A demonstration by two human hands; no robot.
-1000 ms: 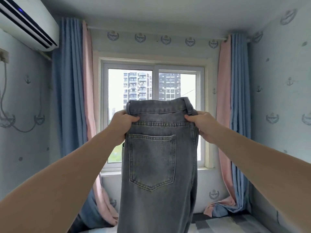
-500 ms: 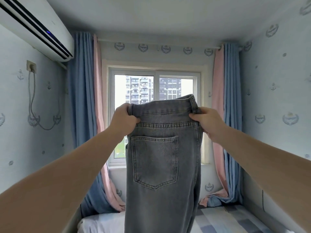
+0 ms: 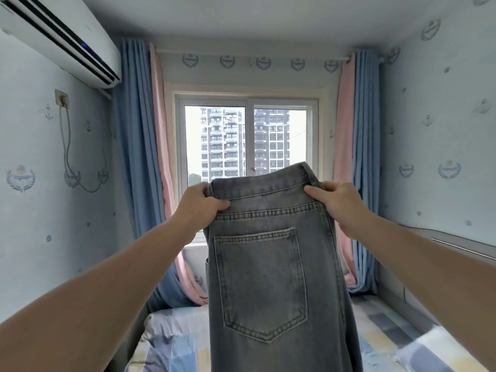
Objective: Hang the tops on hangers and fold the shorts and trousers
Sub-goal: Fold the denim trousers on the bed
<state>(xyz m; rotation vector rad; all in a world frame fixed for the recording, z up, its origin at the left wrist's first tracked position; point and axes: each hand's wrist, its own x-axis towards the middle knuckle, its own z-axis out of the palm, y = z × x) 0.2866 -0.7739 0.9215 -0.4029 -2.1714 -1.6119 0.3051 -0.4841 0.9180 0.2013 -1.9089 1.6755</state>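
So you've got one pair of grey jeans (image 3: 268, 277) held up in the air, with just one back pocket (image 3: 260, 285) showing, and both hands are on it. Your left hand (image 3: 200, 208) pinches the left end of the waistband, thumb on the side facing you, and your right hand (image 3: 338, 204) grips the right end the same way. The jeans hang straight down in front of the window (image 3: 249, 140), above the bed (image 3: 171, 342) with its checked sheet. The room's narrow: pale blue patterned wallpaper, one air conditioner (image 3: 59, 38) high on the left wall, two window panes, and curtains (image 3: 134, 157) on each side, one blue and one pink per side. The trouser legs run off the bottom edge, your fingers are hidden behind the denim, and there's a blurry pale patch at lower right I can't make out.
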